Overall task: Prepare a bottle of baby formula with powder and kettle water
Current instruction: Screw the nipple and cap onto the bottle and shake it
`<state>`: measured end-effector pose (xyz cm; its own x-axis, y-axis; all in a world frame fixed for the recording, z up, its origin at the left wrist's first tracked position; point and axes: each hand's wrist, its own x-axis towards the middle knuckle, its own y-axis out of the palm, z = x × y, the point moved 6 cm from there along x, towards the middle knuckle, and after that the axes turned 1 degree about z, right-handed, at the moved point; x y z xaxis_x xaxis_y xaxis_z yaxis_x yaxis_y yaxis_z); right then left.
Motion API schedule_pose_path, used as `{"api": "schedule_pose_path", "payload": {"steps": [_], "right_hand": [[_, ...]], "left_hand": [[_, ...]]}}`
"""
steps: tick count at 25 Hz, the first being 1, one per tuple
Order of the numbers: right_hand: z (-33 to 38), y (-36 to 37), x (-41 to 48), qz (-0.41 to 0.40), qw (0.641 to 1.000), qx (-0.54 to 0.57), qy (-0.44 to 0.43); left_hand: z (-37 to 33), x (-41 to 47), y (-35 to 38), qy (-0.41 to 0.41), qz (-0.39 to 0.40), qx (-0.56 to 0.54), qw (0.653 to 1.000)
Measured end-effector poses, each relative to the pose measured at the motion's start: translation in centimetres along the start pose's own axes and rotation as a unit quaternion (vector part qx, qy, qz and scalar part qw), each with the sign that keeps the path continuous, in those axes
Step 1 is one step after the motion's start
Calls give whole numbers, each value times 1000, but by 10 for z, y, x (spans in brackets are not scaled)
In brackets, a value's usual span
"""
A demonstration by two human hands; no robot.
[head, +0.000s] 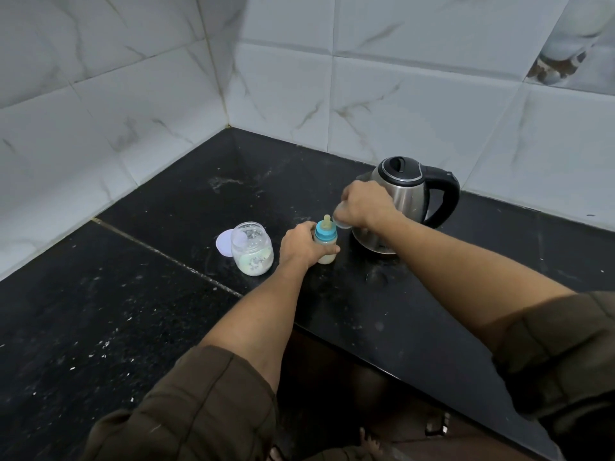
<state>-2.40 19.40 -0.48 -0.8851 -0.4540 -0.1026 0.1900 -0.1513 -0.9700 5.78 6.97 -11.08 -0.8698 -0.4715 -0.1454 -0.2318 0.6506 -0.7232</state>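
Nearest the camera, 2 brown sleeves (206, 404) are pushed up past the elbows, and both bare forearms reach forward over a black speckled counter (100, 327) set into a tiled corner. The left hand (298, 246) is wrapped around the body of a small baby bottle (326, 242), fingers closed on its far side; the bottle stands upright on the counter with a pale milky liquid in its lower part, a blue collar (325, 231) around its neck and a yellowish teat (327, 221) on top. Just above and to the right of the teat, the right hand (364, 204) is closed on a small clear cap (341, 221), holding it close beside the teat; whether cap and teat touch cannot be told. Left of the bottle, near but apart from the left hand, an open clear jar (253, 249) stands with light powder in its bottom, and a pale round lid (223, 244) lies flat on the counter against its far left side. Behind the right hand, a stainless steel kettle (404, 197) with a black lid and black handle sits on the counter, its handle pointing right. White marble-patterned wall tiles (133, 94) rise behind everything.
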Motion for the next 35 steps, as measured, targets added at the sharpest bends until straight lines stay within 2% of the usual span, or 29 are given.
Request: {"api": "schedule_pose_path", "payload": {"steps": [4, 7, 11, 15, 27, 30, 32, 35], "right_hand": [[17, -16, 7, -22, 999, 14, -35], [29, -5, 7, 19, 997, 14, -79], [40, 16, 8, 56, 988, -65, -130], [41, 26, 15, 82, 979, -122, -139], [50, 36, 20, 94, 960, -187, -189], [36, 36, 19, 107, 958, -150, -219], [19, 42, 16, 118, 961, -69, -242], [-4, 46, 15, 117, 964, 68, -228]], "left_hand": [[0, 4, 0, -5, 17, 17, 1000], [0, 7, -1, -6, 19, 28, 999], [0, 9, -3, -3, 24, 38, 999], [2, 10, -3, -5, 29, 26, 999], [2, 14, -6, -1, 30, 29, 999], [-3, 11, -8, 5, 25, 31, 999], [-6, 12, -13, 8, 11, 28, 1000], [-16, 15, -31, 17, -4, 2, 1000]]}}
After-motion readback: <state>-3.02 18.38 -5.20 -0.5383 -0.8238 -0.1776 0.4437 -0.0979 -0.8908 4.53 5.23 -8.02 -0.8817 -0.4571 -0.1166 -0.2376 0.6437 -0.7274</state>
